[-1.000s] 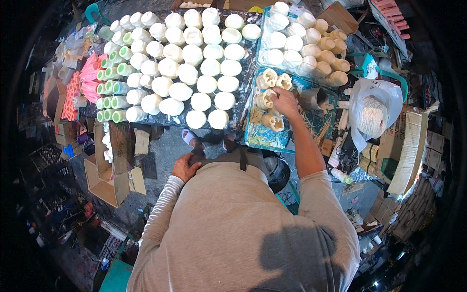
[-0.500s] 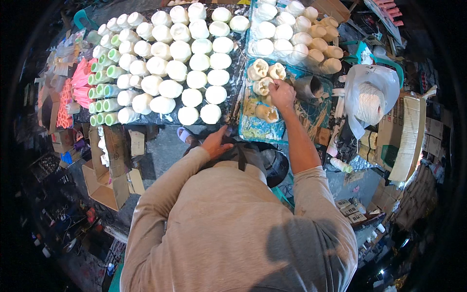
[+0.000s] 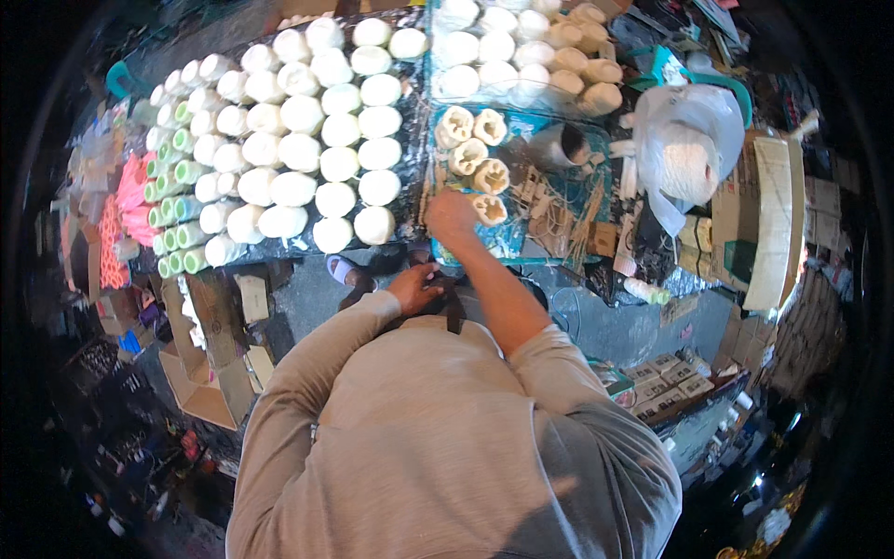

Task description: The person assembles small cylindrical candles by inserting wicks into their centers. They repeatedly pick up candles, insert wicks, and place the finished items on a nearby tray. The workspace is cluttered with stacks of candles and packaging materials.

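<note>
My right hand (image 3: 451,216) is closed at the near left corner of a blue-green plastic-covered tabletop (image 3: 514,247); whatever its fingers may grip is hidden beneath them. Right beside it lies a cream, wax-like hollow cup (image 3: 489,210) with a wavy-rimmed opening. Several similar cups stand beyond it, among them one (image 3: 491,175) just behind and another (image 3: 468,156) farther back. In front of my body, below the table edge, my left hand (image 3: 416,287) hovers with loosely bent fingers and the thumb apart, and nothing shows in it.
Rows of rounded white wax-like pieces (image 3: 302,115) cover the dark table to the left, with green-ended ones (image 3: 189,171) at its far side. A dark metal cylinder (image 3: 559,146) lies to the right, near a bagged cone of white string (image 3: 687,168). Cardboard boxes (image 3: 209,373) flank me.
My right hand has left the cup it was touching and come nearer and leftward. The cup cluster is now uncovered. My left hand's fingers have drawn in, and the whole view has swung slightly right.
</note>
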The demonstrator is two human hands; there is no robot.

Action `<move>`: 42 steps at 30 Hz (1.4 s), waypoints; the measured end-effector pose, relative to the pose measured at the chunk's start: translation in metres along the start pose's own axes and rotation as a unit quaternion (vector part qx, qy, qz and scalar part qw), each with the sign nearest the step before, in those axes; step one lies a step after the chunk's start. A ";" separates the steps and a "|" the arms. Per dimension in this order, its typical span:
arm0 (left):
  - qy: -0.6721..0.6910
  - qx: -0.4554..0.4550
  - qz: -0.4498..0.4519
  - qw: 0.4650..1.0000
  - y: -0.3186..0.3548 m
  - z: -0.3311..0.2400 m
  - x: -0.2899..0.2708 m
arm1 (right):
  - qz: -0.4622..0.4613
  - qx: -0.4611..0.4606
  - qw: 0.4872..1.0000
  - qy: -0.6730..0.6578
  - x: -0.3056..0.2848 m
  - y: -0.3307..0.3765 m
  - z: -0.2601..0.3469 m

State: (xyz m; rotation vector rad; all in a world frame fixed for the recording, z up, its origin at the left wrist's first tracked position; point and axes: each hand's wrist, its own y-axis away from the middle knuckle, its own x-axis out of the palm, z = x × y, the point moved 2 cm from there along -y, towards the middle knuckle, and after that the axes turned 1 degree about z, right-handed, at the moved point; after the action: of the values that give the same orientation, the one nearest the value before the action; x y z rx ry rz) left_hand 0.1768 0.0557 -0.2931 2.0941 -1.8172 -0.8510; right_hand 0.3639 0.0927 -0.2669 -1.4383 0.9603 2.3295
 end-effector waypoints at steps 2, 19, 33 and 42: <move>0.015 -0.035 0.035 0.999 0.009 -0.002 -0.001 | -0.022 0.074 0.996 -0.045 0.012 0.000 -0.002; -0.049 -0.017 -0.069 0.996 -0.012 -0.051 -0.052 | -0.211 0.024 0.966 -0.151 -0.093 0.080 -0.099; -0.138 0.014 -0.106 0.985 -0.132 -0.077 -0.057 | -0.033 0.041 0.948 -0.313 -0.041 0.045 -0.140; -0.046 -0.080 -0.141 0.986 -0.063 -0.062 -0.028 | -0.073 -0.031 0.953 -0.292 -0.032 0.048 -0.109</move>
State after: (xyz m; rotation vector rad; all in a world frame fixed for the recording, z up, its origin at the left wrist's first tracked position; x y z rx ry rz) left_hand 0.2621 0.0829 -0.2695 2.2714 -1.4548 -1.1411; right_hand 0.4318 -0.0093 -0.2525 -0.7191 0.5905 2.4595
